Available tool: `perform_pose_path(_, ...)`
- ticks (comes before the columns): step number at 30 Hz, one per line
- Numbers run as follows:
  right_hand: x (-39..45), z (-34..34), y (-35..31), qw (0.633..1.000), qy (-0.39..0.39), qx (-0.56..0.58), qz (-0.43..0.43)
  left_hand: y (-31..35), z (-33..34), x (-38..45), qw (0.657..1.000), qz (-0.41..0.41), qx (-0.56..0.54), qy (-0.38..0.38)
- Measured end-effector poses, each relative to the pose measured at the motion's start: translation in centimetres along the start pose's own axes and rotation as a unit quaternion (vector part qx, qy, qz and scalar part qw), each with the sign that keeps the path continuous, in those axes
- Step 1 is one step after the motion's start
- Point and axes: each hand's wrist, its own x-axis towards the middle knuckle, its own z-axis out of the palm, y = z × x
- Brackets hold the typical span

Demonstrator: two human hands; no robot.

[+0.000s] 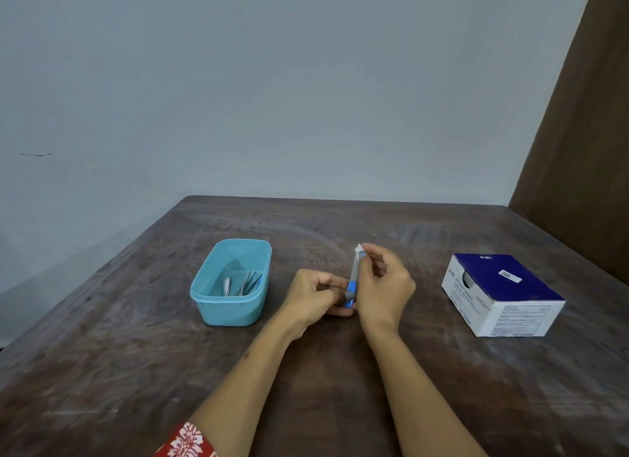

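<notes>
Over the middle of the table, both hands hold a slim metal tool with a blue handle (354,276), standing nearly upright. My left hand (313,296) pinches its blue lower end. My right hand (384,286) pinches a small white wipe (359,250) against the tool's upper tip. The tool's lower end is partly hidden by my fingers.
A light blue plastic tub (204,298) stands to the left and holds several metal instruments (246,283). A blue and white box of swabs (500,293) sits at the right. The dark wooden table (119,371) meets a grey wall behind and a brown panel at the far right.
</notes>
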Motion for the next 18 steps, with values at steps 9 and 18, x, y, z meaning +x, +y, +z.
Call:
perform_pose_path(9,0.8,0.1,-0.2,0.933,-0.109,0.191,0.286,0.4,-0.3,-0.1,0.994,-0.024,-0.106,0.022)
perform_pose_path(18,0.9,-0.3,-0.8,0.918,-0.118,0.226,0.304,0.9,-0.7,-0.3,0.99,-0.062,-0.123,-0.003)
